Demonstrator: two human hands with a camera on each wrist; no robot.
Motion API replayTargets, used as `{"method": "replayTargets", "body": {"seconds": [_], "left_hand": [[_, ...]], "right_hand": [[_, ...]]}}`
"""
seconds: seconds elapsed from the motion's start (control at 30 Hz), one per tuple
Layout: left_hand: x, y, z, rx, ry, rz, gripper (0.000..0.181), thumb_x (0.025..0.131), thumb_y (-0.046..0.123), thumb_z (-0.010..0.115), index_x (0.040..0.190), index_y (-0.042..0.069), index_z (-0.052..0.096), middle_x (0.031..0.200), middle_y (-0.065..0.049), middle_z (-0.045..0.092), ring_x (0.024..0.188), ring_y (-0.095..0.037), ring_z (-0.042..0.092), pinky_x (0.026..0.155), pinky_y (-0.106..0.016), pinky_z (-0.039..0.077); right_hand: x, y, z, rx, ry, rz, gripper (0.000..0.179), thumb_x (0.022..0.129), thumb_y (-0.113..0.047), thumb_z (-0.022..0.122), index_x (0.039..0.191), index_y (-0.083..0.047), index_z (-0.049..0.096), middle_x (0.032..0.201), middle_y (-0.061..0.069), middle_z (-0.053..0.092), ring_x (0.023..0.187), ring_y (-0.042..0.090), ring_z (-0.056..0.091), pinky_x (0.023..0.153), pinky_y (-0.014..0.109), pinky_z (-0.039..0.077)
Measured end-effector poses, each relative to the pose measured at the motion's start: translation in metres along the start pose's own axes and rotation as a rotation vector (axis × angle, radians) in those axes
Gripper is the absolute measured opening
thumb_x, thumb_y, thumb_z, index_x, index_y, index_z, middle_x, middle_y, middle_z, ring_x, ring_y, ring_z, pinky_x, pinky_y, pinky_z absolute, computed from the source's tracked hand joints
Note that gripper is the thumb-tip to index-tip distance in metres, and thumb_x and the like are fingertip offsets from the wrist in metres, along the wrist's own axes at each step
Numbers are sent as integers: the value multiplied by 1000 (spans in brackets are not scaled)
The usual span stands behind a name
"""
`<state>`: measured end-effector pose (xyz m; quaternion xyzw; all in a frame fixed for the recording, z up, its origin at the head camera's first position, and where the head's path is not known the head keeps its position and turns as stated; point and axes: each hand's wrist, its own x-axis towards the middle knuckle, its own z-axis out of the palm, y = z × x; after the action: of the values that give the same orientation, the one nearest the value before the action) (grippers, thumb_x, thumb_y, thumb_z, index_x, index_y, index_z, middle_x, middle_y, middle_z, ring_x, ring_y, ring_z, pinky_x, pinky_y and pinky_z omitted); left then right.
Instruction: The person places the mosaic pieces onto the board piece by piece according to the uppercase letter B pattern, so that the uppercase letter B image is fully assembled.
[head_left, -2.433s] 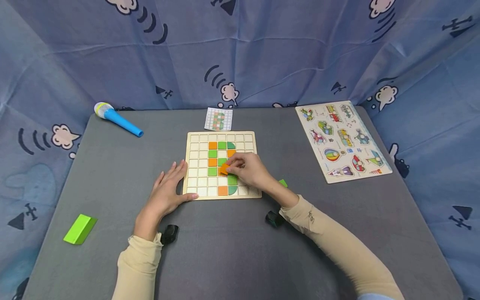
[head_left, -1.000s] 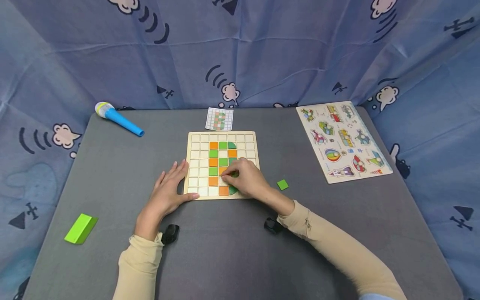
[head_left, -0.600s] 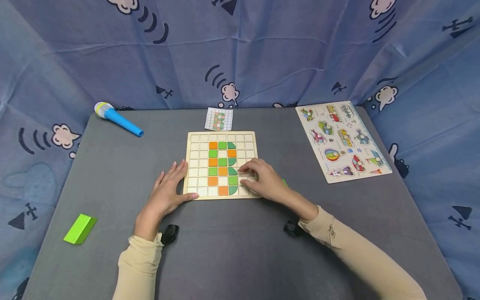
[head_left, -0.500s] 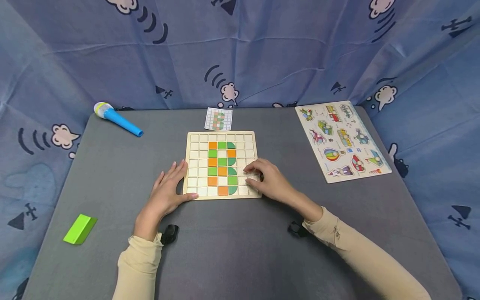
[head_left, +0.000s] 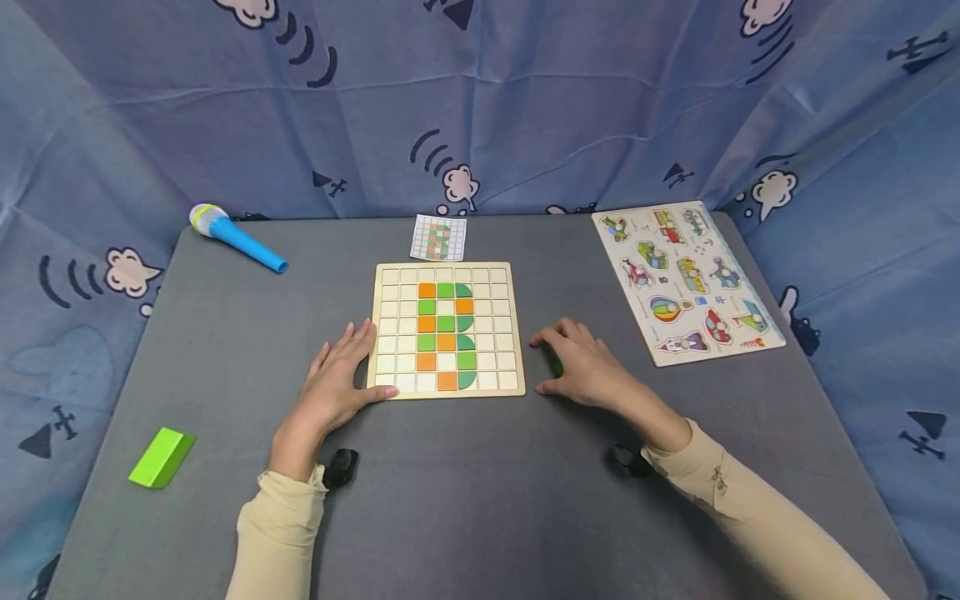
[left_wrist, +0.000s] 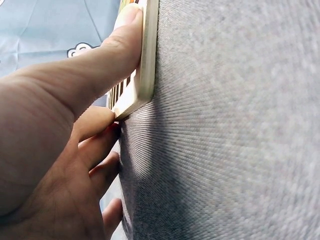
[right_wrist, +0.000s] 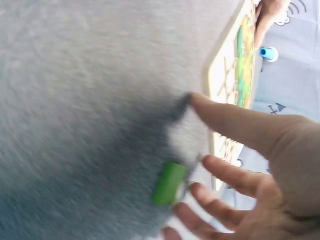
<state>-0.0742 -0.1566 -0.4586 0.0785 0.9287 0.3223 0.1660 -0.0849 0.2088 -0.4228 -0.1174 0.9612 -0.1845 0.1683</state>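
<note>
A wooden grid board [head_left: 496,334] lies mid-table, with orange and green tiles [head_left: 446,323] set in its cells. My left hand [head_left: 333,387] rests at its front left corner, fingers spread along the side. In the left wrist view, the thumb [left_wrist: 112,47] lies on the board's rim. Right of the board, my right hand [head_left: 588,371] reaches low over the table with fingers apart and nothing held. Beneath it sits a small green square tile [head_left: 558,367], mostly hidden from the head view. The right wrist view shows that green tile [right_wrist: 169,183] on the cloth by the fingertips.
Behind the board lies a printed pattern card [head_left: 438,238]. A toy microphone [head_left: 243,243] is at the back left, a green block [head_left: 161,457] at the front left. At the back right lies a picture puzzle board [head_left: 637,321]. A blue curtain [head_left: 555,125] rises behind the table.
My right hand pinched an orange tile over the board earlier; two more orange tiles now sit in the grid. It has moved right, off the board, to the green tile. My left hand stays put.
</note>
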Motion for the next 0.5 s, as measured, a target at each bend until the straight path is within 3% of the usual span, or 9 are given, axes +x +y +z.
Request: {"method": "replayTargets", "body": {"seconds": [0.13, 0.2, 0.3, 0.5], "left_hand": [[0, 1, 0, -3, 3, 3, 106, 92, 32, 84, 170, 7, 18, 178, -15, 15, 167, -37, 7, 133, -62, -1], [0, 1, 0, -4, 4, 7, 105, 92, 32, 84, 170, 7, 18, 178, -15, 15, 167, -37, 7, 133, -62, 0], [0, 0, 0, -4, 4, 11, 105, 92, 32, 84, 170, 7, 18, 178, -16, 16, 167, -38, 7, 132, -63, 0], [0, 0, 0, -2, 2, 11, 105, 93, 32, 84, 171, 8, 18, 178, -15, 15, 167, -37, 7, 133, -62, -1]], "right_hand": [[-3, 0, -5, -24, -63, 21, 69, 84, -13, 92, 146, -9, 60, 143, 22, 52, 132, 42, 51, 104, 64, 47], [-4, 1, -6, -30, -72, 33, 66, 85, -9, 90, 144, -9, 60, 141, 22, 53, 123, 38, 56, 97, 58, 53], [-3, 4, -6, -17, -66, 54, 53, 87, -5, 87, 135, -8, 64, 132, 18, 58, 109, 30, 61, 87, 48, 56], [0, 12, -5, 78, -16, 26, 28, 86, -2, 87, 107, -5, 69, 102, 12, 63, 90, 24, 59, 79, 42, 51]]}}
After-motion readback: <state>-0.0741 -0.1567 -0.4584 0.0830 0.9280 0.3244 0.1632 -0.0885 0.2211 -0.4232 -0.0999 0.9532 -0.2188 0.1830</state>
